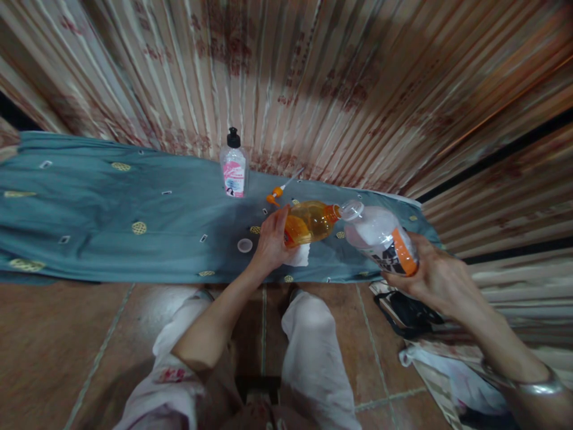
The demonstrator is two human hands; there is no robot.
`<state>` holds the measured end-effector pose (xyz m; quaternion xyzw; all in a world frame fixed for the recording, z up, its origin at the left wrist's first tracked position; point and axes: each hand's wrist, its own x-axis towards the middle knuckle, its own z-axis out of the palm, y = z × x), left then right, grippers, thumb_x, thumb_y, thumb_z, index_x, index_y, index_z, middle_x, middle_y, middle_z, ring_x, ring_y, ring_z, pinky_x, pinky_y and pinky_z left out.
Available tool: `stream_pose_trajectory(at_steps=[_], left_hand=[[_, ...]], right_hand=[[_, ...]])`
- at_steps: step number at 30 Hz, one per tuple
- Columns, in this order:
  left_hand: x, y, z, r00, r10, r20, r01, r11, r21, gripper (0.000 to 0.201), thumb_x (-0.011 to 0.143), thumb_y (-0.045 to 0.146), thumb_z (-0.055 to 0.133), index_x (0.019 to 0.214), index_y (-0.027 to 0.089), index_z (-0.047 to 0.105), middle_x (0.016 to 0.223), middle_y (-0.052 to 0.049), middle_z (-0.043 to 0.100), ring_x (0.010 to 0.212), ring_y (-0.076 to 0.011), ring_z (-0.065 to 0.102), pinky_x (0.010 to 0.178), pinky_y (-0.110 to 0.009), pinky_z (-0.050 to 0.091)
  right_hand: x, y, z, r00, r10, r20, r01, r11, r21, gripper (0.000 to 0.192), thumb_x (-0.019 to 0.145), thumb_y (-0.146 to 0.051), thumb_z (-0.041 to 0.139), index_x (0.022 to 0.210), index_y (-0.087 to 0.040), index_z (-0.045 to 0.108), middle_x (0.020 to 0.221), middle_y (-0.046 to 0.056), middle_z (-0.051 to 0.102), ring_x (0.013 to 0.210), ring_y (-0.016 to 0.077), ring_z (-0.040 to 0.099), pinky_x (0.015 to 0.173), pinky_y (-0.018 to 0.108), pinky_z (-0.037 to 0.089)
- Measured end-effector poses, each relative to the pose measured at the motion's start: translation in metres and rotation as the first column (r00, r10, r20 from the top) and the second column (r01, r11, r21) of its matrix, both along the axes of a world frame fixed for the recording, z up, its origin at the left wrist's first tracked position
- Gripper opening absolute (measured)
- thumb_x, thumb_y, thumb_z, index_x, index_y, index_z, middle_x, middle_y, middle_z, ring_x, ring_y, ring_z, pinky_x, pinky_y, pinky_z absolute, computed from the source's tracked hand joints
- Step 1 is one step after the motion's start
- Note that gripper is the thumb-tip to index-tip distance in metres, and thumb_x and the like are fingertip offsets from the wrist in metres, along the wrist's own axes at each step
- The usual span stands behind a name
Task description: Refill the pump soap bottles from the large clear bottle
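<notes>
My left hand (271, 239) grips an amber bottle of orange-yellow liquid (310, 221), tipped on its side with its mouth pointing right. My right hand (436, 276) holds a clear bottle with an orange and black label (380, 236), tilted so its open neck meets the amber bottle's mouth. Both bottles hover over a teal cloth (111, 209). A white wad of paper (299, 256) shows under my left hand; whether the hand holds it I cannot tell.
A pump bottle with a pink label (234, 167) stands at the cloth's far edge. An orange pump nozzle with its tube (277, 192) and a small round cap (245, 245) lie on the cloth. Patterned curtain behind; bags (405, 310) on the tiled floor at right.
</notes>
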<state>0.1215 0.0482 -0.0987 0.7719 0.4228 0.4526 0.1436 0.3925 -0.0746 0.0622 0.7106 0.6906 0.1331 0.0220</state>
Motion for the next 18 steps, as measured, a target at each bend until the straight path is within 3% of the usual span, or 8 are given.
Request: stream_pose_trajectory(at_steps=[8,18], left_hand=[[0.0004,0.0004,-0.0012,1.0,-0.009,0.002,0.009,1.0,-0.002,0.108,0.06,0.022,0.08,0.147,0.021,0.016,0.136,-0.018,0.048,0.124,-0.0348,0.049,0.103,-0.051,0.042],[-0.0007,-0.0011,0.0025,1.0,-0.014,0.004,0.014,1.0,-0.021,0.101,0.063,0.024,0.078,0.146,0.02,0.02,0.136,-0.017,0.049,0.125,-0.0332,0.049,0.103,-0.049,0.042]], right_hand=[[-0.0002,-0.0002,-0.0002,1.0,-0.013,0.021,0.013,1.0,-0.018,0.076,0.07,-0.055,0.061,0.13,-0.011,0.045,0.088,0.012,0.07,0.072,0.0306,0.068,0.058,0.034,0.048],[0.0003,0.0005,-0.0003,0.999,-0.018,0.026,0.018,1.0,-0.025,0.076,0.07,-0.056,0.06,0.13,-0.012,0.045,0.091,0.013,0.07,0.075,0.0306,0.068,0.061,0.034,0.049]])
